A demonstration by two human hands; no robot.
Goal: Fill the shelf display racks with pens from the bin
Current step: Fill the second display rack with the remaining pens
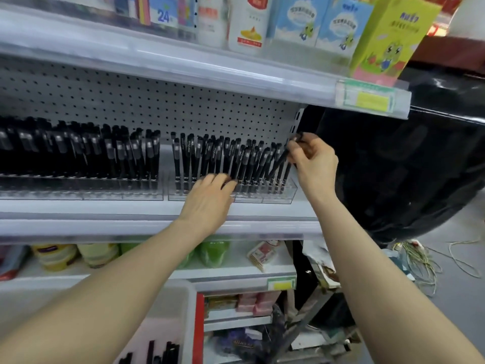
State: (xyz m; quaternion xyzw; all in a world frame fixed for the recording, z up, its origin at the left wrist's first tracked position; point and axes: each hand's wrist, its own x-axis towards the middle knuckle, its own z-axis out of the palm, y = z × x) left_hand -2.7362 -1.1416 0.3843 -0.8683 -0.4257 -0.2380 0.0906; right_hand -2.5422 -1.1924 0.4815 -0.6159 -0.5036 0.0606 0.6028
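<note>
Presently, one clear right rack [278,195], the reference item, carried a row of black pens [215,158] standing upright or leaning. Right hand [312,158], at that rack's right end and above it, pinched a single slanted pen [282,157] in curled fingers, the pen's lower end down among the rack's last slots. Left hand [210,193], at the rack's front middle, had bent fingers against the pens' lower barrels; whether they gripped one could not be told. Left rack [78,190], just beside it, was packed with pens. White bin [189,324], well below the rack, held further loose pens [168,353].
</note>
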